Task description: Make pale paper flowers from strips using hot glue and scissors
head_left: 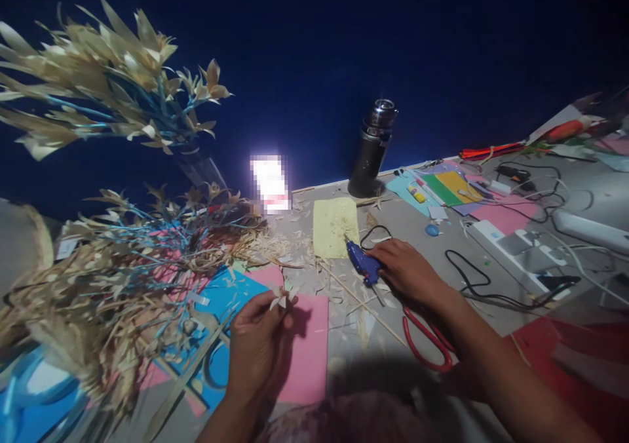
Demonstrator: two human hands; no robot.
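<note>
Littered grey surface [413, 222], left hand [255, 331] at seven o'clock pinched pale flower [281, 299], right hand [405, 267] at four o'clock touched blue glue gun [362, 263], grip unclear.

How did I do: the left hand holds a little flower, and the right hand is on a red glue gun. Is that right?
Not quite: the glue gun is blue, not red, as the head view shows. The rest is right: the left hand holds a little flower, and the right hand is on the glue gun.
</note>
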